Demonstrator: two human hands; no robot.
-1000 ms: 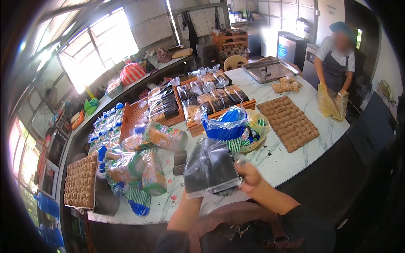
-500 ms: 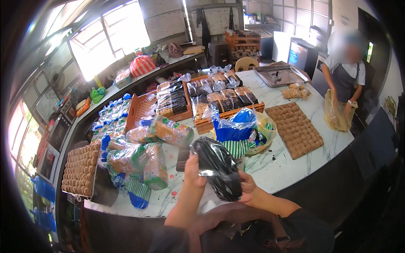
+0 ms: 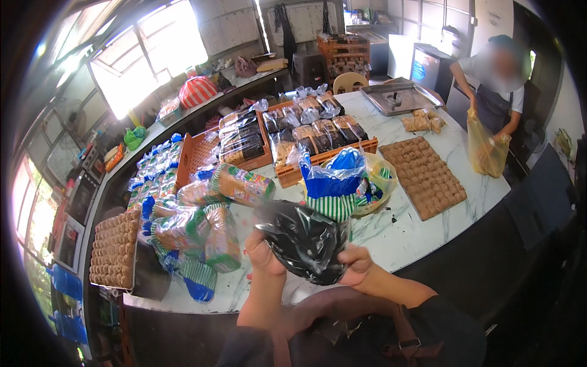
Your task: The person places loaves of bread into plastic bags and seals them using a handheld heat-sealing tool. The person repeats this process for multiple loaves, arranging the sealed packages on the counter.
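Note:
Over the front of the table I hold a shiny black plastic package between both hands, its contents hidden. My left hand grips its left edge. At the lower right corner, my right hand is closed on the plastic. Just beyond the package stands an open yellow plastic bag with blue and green-striped packaging in and beside it. Left of my left hand lie several clear-bagged loaves of bread in a loose heap.
Orange crates hold bread in black-and-clear bags. Trays of brown rolls stand at right and left. A metal tray lies at the far end. Across the table a person handles a yellow bag.
The black package has tilted from nearly upright to more slanted and spread wider between my hands. My left hand has moved left. The person opposite has lifted one side of the yellow bag.

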